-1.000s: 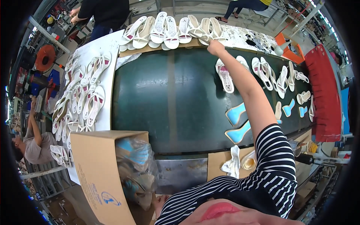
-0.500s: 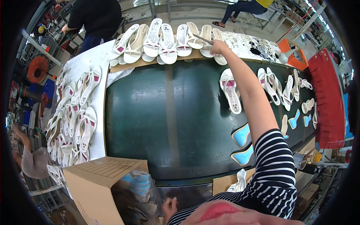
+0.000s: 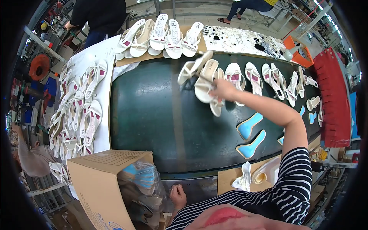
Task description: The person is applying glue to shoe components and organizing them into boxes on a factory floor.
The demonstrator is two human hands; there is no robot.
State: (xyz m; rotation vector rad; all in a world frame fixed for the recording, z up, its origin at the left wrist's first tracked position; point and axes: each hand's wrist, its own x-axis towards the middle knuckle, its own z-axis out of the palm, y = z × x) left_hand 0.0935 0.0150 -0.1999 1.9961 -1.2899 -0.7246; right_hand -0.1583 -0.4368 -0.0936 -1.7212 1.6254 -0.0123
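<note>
My right hand (image 3: 224, 89) reaches over the dark green work surface, closed round a thin dark stick (image 3: 204, 79). The stick lies across a small group of white heeled sandals: one beige-lined sandal (image 3: 207, 79) in the middle, a tilted sandal (image 3: 195, 67) to its left, and one partly hidden below my fingers. Whether the stick goes through their straps I cannot tell. Just right of the hand stand two more white sandals (image 3: 253, 78) with magenta patches. My left hand (image 3: 178, 196) rests low, fingers curled with nothing visible in them, beside the cardboard box (image 3: 96, 188).
White sandals (image 3: 173, 38) line a cardboard sheet at the back; many others (image 3: 90, 122) crowd the white left table. Blue pieces (image 3: 251, 144) lie near right, with a white cloth (image 3: 243, 178) below. An orange bin (image 3: 303, 57) and red cover (image 3: 335, 99) bound the right side.
My right hand has come back toward me with the stick, and several sandals from the right end of the back row now stand on the green surface. The left hand stays low by the box.
</note>
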